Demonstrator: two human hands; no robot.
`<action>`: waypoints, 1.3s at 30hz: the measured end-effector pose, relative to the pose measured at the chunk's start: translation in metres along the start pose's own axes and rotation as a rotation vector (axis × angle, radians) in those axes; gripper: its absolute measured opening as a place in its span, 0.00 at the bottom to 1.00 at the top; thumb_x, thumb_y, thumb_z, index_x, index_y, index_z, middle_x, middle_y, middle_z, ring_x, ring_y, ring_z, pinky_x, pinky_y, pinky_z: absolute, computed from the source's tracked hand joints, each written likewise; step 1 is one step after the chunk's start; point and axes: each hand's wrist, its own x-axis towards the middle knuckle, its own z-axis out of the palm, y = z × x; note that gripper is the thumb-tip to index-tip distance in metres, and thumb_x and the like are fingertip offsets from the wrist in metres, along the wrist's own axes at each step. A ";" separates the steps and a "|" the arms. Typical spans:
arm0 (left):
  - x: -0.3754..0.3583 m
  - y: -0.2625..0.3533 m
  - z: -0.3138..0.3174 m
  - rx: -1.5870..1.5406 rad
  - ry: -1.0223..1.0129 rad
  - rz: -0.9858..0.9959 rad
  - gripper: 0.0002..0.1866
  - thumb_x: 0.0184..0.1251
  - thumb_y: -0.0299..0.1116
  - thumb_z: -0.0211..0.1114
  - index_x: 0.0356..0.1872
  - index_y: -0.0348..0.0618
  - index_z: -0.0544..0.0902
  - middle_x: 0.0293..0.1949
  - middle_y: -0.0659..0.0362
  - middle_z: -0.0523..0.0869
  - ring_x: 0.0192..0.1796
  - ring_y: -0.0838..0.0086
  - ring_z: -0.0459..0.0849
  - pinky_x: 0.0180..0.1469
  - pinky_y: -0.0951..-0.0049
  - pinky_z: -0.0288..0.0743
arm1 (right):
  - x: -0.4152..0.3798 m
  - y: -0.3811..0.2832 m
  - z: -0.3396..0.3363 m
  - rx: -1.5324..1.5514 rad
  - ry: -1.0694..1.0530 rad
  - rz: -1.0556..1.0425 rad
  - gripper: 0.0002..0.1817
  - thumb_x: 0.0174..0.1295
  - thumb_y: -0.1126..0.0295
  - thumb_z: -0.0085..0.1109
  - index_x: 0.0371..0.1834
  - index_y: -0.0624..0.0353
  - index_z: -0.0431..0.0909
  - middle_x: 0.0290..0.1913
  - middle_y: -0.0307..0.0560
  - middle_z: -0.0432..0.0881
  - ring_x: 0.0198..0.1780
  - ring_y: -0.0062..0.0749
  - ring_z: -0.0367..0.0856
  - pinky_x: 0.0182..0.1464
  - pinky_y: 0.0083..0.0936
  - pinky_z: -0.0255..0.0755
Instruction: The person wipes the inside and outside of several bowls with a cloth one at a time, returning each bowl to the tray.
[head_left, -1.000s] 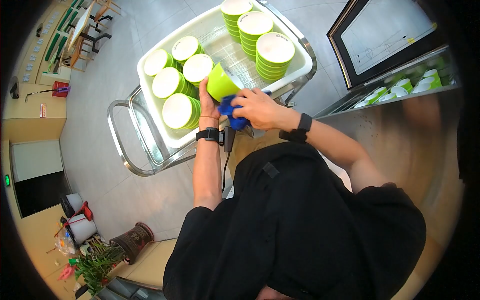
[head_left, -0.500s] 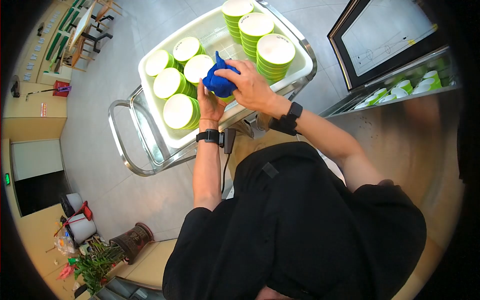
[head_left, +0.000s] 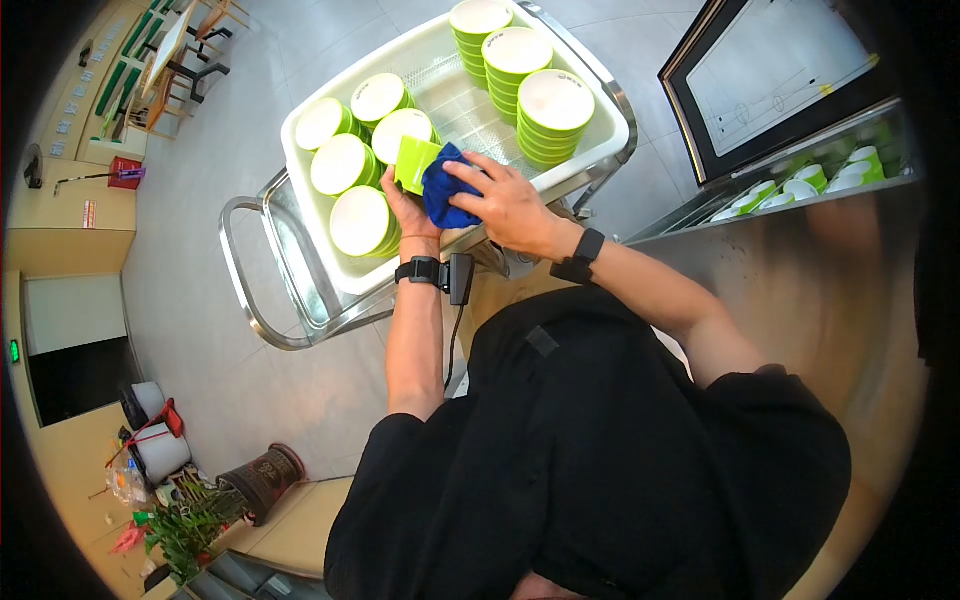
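A green cup (head_left: 414, 163) is held over the near side of a white tray (head_left: 297, 165). My left hand (head_left: 411, 212) is closed round the cup from below and the left. With bent fingers my right hand (head_left: 508, 207) presses a blue cloth (head_left: 449, 190) against the cup's right end. Stacks of green and white cups (head_left: 362, 222) stand in the tray to the left of my hands. Taller stacks (head_left: 553, 108) rise at its right end. Part of the held cup is hidden by the cloth.
The tray rests on a metal trolley (head_left: 262, 325) with a curved handle. At the right, more green and white cups (head_left: 812, 178) sit on a metal shelf beside a black-framed panel (head_left: 690, 110). A potted plant (head_left: 268, 482) and a table (head_left: 168, 45) stand at the left.
The green cup now shows between my hands, turned with its side up. My right hand and the cloth have shifted slightly right and down, and the cloth is less bunched.
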 end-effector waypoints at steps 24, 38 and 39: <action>-0.011 0.002 -0.006 -0.157 -0.167 -0.104 0.36 0.61 0.64 0.42 0.57 0.45 0.73 0.53 0.52 0.78 0.54 0.60 0.76 0.59 0.60 0.68 | 0.002 0.001 0.009 0.026 0.239 0.018 0.25 0.39 0.76 0.60 0.47 0.52 0.77 0.53 0.47 0.72 0.56 0.44 0.69 0.54 0.38 0.68; -0.012 0.001 -0.019 -0.134 -0.093 0.047 0.32 0.64 0.59 0.43 0.59 0.46 0.71 0.57 0.53 0.75 0.58 0.60 0.73 0.61 0.60 0.66 | 0.004 -0.008 0.003 0.311 0.245 0.142 0.24 0.37 0.68 0.66 0.44 0.55 0.75 0.39 0.51 0.72 0.42 0.48 0.73 0.44 0.36 0.71; -0.014 0.002 -0.017 -0.139 -0.079 0.044 0.32 0.65 0.58 0.41 0.60 0.44 0.70 0.58 0.52 0.75 0.58 0.59 0.73 0.62 0.61 0.65 | 0.005 -0.010 0.004 0.307 0.217 0.122 0.24 0.35 0.68 0.68 0.42 0.53 0.75 0.38 0.49 0.72 0.41 0.47 0.73 0.43 0.36 0.71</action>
